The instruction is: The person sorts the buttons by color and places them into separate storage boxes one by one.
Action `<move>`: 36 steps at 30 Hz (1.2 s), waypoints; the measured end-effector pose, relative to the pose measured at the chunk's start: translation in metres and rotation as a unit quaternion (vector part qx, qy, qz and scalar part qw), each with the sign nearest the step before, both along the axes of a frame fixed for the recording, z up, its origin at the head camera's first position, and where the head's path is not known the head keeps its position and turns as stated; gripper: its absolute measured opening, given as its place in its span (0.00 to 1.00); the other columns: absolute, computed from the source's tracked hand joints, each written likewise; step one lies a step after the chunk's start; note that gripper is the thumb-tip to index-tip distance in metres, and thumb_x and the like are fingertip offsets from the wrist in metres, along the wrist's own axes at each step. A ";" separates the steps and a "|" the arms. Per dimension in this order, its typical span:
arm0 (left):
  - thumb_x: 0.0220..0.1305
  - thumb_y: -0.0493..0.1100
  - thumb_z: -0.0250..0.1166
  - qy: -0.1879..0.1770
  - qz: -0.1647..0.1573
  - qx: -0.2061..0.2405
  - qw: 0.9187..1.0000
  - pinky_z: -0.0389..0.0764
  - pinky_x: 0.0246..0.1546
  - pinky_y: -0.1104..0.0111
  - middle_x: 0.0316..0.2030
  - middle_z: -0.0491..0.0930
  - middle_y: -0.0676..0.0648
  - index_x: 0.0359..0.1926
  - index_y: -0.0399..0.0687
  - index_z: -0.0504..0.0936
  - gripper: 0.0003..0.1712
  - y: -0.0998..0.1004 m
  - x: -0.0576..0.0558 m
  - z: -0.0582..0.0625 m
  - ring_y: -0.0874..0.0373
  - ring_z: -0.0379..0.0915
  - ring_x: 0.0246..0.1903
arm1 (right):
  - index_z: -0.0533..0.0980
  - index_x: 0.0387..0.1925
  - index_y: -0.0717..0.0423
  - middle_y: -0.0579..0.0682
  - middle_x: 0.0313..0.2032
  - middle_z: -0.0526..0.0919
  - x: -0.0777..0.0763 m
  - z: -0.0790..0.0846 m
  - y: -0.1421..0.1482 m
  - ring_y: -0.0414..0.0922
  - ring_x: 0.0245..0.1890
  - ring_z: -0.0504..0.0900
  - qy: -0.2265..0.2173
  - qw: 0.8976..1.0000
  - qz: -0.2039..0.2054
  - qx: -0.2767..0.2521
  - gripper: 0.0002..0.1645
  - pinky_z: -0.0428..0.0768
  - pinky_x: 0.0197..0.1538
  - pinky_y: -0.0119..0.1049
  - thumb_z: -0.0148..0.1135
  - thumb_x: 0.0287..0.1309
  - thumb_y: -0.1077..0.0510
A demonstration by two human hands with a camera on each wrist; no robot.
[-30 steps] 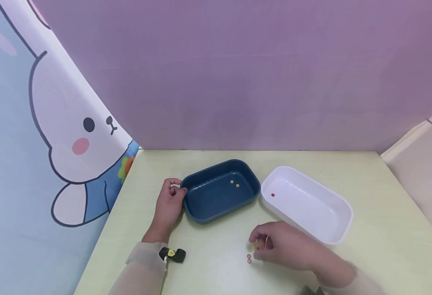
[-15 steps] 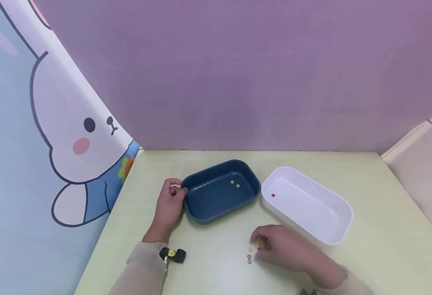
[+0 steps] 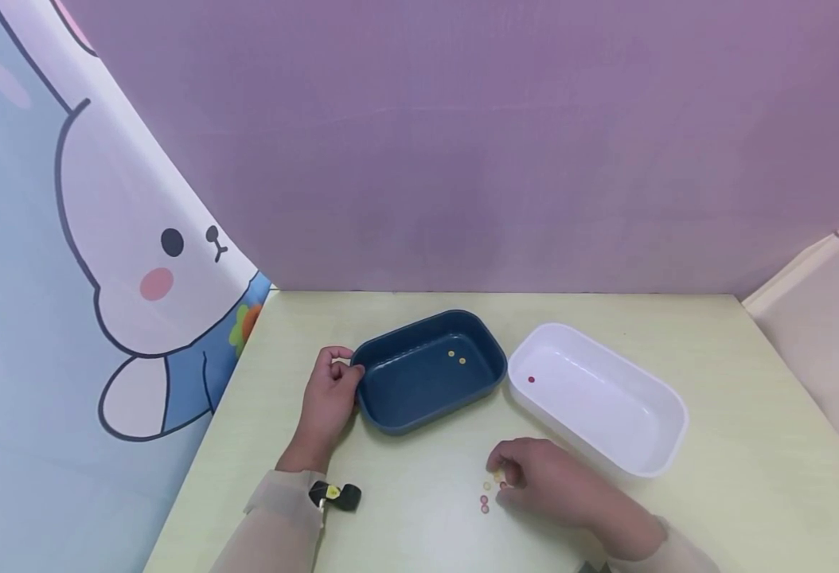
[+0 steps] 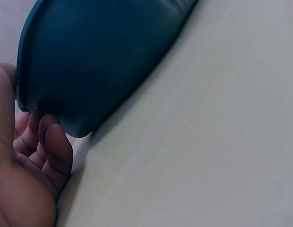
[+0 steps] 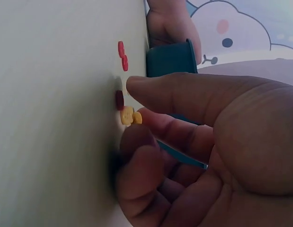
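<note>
My left hand [image 3: 329, 398] holds the left end of a dark blue tray [image 3: 398, 390] by its rim. In the left wrist view, several curled fingers [image 4: 56, 146] lie against the underside of the tray's rim. My right hand [image 3: 552, 485] is low over the table, thumb and fingertips apart. Between and beside them lie small yellow buttons [image 5: 128, 115] and a dark red button [image 5: 119, 100]. Two more red buttons [image 3: 484, 504] rest just left of the hand. I cannot tell whether a fingertip touches the yellow ones.
Two yellow buttons [image 3: 457, 357] lie inside the blue tray. To its right stands a white tray [image 3: 666, 461], almost touching it, with one red button [image 3: 531, 380] inside. A purple wall panel [image 3: 462, 159] rises behind the pale table [image 3: 742, 414].
My right hand has shifted slightly down and toward me, bringing a yellow and a red button by its fingertips into clearer view. The left hand and both trays stay put.
</note>
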State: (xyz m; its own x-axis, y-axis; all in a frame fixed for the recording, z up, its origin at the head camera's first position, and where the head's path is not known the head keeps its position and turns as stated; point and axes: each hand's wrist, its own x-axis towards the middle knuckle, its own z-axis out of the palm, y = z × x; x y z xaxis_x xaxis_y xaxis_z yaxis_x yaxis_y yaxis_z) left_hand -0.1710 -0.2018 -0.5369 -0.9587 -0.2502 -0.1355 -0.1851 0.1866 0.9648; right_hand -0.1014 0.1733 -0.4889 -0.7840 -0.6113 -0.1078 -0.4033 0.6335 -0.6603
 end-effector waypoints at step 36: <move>0.82 0.49 0.63 -0.001 -0.001 -0.004 1.000 0.80 0.31 0.64 0.33 0.74 0.47 0.64 0.59 0.72 0.16 0.001 -0.001 0.001 0.47 0.74 0.29 | 0.84 0.46 0.47 0.34 0.24 0.81 -0.007 -0.015 -0.002 0.29 0.26 0.83 -0.045 0.998 -0.046 -0.028 0.08 0.77 0.37 0.31 0.69 0.71 0.63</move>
State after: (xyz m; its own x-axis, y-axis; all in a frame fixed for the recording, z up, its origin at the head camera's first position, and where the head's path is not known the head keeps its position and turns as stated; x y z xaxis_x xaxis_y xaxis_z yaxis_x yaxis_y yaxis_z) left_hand -0.1718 -0.2012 -0.5362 -0.9588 -0.2503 -0.1343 -0.1859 0.1953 0.9630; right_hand -0.1085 0.1714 -0.5038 -0.8257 -0.5447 -0.1469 -0.2833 0.6255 -0.7270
